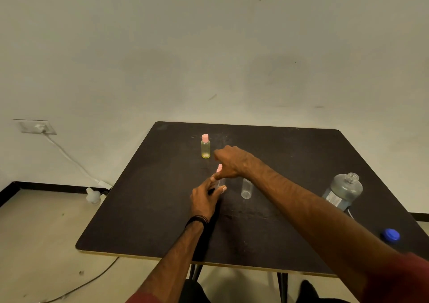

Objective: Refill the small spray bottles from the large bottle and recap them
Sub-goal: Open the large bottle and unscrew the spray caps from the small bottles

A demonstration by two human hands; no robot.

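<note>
A clear small bottle (220, 184) stands mid-table, and my left hand (205, 197) grips its body. My right hand (232, 162) pinches the pink cap (219, 168) on top of that bottle. Just to the right stands a second clear small bottle (246, 188) with no cap on. Farther back stands a yellow small bottle (205, 149) with a pink cap on. The large bottle (343, 191), uncapped and holding bluish liquid, stands at the table's right side. Its blue cap (391, 235) lies near the right front edge.
The dark table (144, 221) stands against a white wall. On the floor to the left lie a white cable (69, 159) from a wall socket and a white plastic bottle (92, 195). My knees show under the table's front edge.
</note>
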